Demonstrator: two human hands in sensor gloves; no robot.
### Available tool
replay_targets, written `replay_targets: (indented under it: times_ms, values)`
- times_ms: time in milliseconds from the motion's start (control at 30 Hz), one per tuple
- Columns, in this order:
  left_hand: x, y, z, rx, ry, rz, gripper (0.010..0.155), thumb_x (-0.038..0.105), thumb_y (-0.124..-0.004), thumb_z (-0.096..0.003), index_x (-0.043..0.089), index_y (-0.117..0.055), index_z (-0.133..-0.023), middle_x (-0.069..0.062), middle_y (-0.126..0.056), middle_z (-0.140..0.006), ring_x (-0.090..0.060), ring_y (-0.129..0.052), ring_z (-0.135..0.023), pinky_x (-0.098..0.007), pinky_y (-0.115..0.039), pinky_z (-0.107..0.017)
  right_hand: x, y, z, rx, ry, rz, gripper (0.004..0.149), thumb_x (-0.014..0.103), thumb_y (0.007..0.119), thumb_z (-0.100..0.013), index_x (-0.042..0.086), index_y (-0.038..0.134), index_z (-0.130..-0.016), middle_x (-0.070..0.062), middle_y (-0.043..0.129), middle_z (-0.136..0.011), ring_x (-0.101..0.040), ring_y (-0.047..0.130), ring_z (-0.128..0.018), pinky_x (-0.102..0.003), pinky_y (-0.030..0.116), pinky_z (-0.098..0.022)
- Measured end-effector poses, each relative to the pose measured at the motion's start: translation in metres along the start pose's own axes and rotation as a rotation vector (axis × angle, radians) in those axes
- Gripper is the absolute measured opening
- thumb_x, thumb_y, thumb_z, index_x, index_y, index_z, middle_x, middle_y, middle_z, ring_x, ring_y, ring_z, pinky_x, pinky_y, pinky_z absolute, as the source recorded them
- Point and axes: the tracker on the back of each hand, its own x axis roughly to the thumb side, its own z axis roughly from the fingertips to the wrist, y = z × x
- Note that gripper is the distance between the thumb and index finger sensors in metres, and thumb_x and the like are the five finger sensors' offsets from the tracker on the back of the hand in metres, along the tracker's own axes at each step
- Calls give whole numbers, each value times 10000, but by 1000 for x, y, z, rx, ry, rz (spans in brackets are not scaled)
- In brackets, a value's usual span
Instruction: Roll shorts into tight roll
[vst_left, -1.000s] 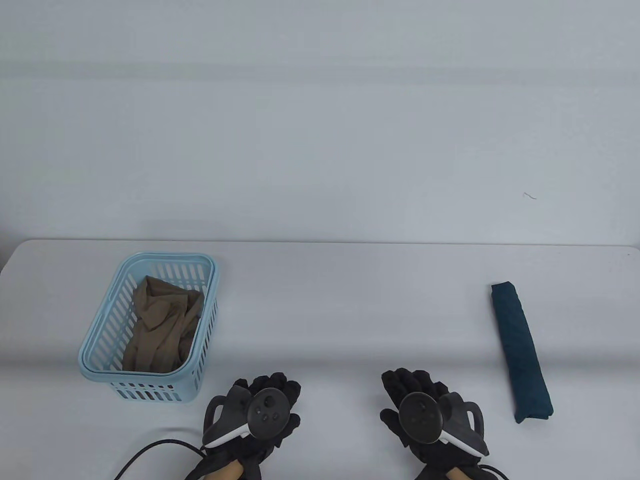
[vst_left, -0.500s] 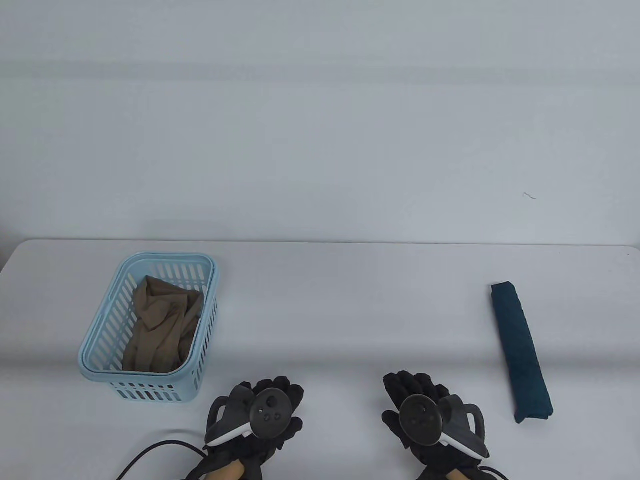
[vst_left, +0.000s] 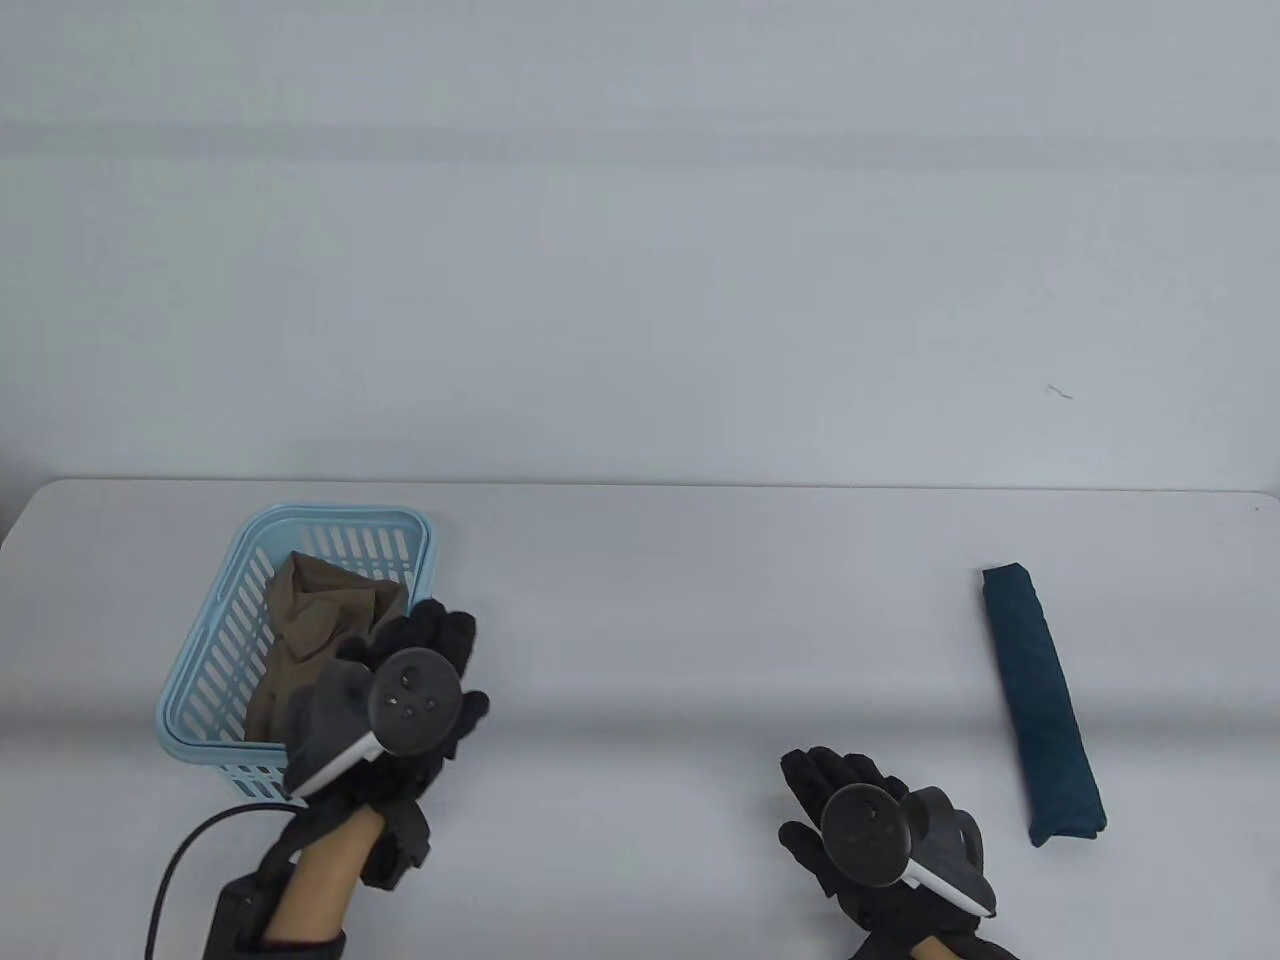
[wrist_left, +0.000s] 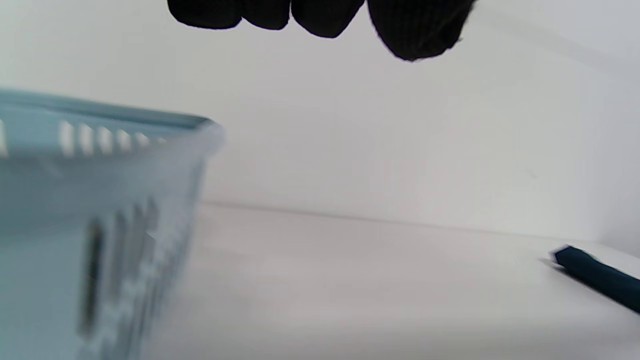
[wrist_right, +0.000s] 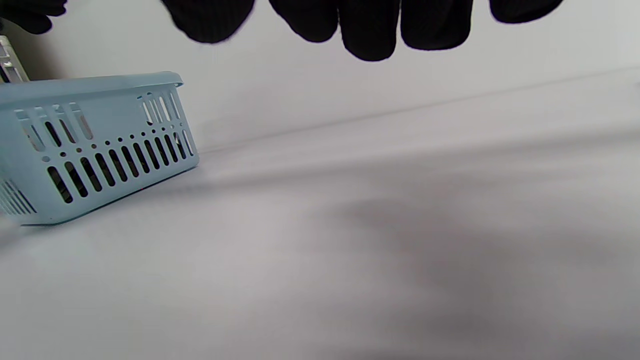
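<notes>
Crumpled tan shorts lie inside a light blue slotted basket at the table's left. My left hand hovers over the basket's right rim, fingers relaxed and empty; in the left wrist view its fingertips hang above the basket wall. My right hand rests low near the front edge, open and holding nothing. A dark teal roll of cloth lies at the right; its end shows in the left wrist view.
A black cable trails from my left wrist toward the front edge. The white table meets a pale wall behind it. The basket's slotted side shows at the left of the right wrist view.
My left hand has lifted and moved left and away from me, from the front edge to the basket's right rim. The right hand shifted slightly toward me.
</notes>
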Motion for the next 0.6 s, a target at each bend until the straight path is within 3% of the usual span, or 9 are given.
replay_targets:
  times_ms: [167, 233, 600]
  values:
    - [-47, 19, -38, -58, 162, -124, 732, 399, -672, -521, 83, -417, -1129, -258, -372, -1197, -550, -482, -1084, -757, -394, -701, 1, 2, -2, 10, -2, -17, 664, 418, 578, -555, 129, 389, -1123, -194, 438, -1170, -499, 462, -1056, -715, 407, -709]
    - [-63, 11, -55, -142, 221, -194, 740, 409, -675, -517, 88, -414, -1130, -252, -375, -1198, -548, -511, -1081, -724, -492, -705, 1, 4, -3, 28, -8, -22, 663, 416, 578, -556, 126, 391, -1122, -197, 439, -1168, -500, 465, -1054, -715, 410, -708]
    - [-94, -45, -124, -453, 361, -295, 791, 451, -689, -500, 144, -349, -1145, -204, -302, -1226, -550, -433, -1116, -743, -417, -731, -9, 6, -7, 72, 16, -90, 660, 410, 578, -557, 121, 392, -1121, -204, 440, -1164, -501, 478, -1048, -711, 420, -704]
